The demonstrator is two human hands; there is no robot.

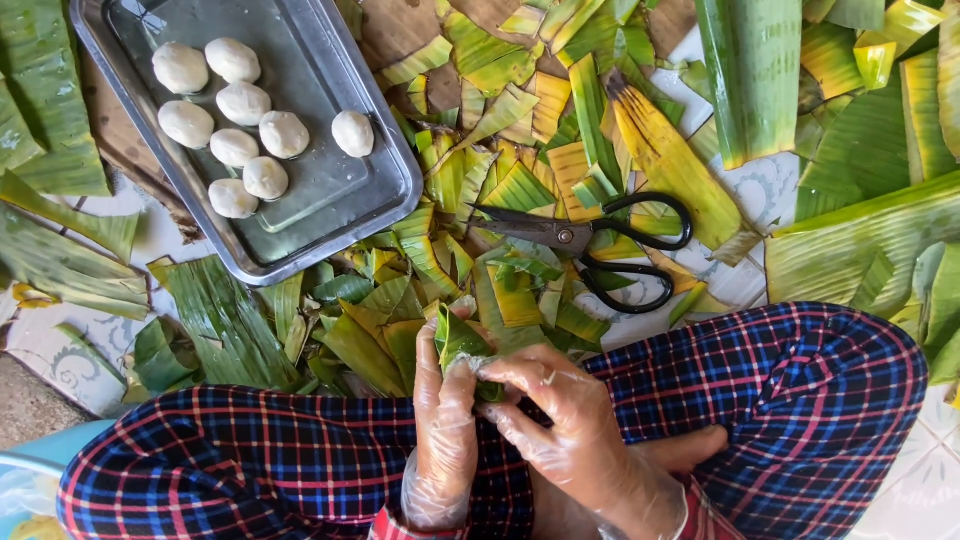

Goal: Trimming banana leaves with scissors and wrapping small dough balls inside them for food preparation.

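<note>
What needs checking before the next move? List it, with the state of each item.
1. Leaf parcel held in both hands: ok, left hand and right hand pinch it together.
2. Gloves on both hands: ok, thin clear plastic covers them.
3. Dough balls left on the metal tray: ok, nine white balls remain.
4. Scissors within view and free: ok, lying open on the leaf scraps.
5. Filling inside the parcel: cannot tell, fingers and leaf hide it.

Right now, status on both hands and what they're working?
Left hand and right hand, gloved, both closed on a folded leaf parcel. Scissors lie apart, beyond. Nothing blocking.
</note>
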